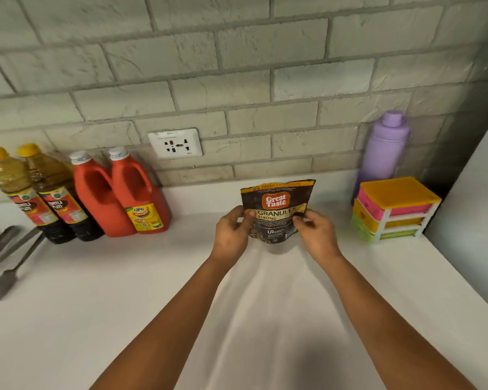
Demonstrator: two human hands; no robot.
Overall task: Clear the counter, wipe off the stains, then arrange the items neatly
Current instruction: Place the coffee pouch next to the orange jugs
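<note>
- coffee pouch (276, 212) upright on white counter (124, 291), pinched by left hand (231, 232) and right hand (316, 235)
- left of pouch: two red jugs (124, 198)
- right of pouch: colourful drawer box (392, 209)

Backdrop: a wall of pale grey, rough-faced bricks (237, 66) laid in running bond with darker recessed joints, bearing a white multi-pin wall socket (175, 143) just above the white countertop (96, 305). At far right, a plain white vertical panel (479, 192) meets the wall, the corner between them in shadow. Soft overhead light casts diffuse shadows on the counter.
</note>
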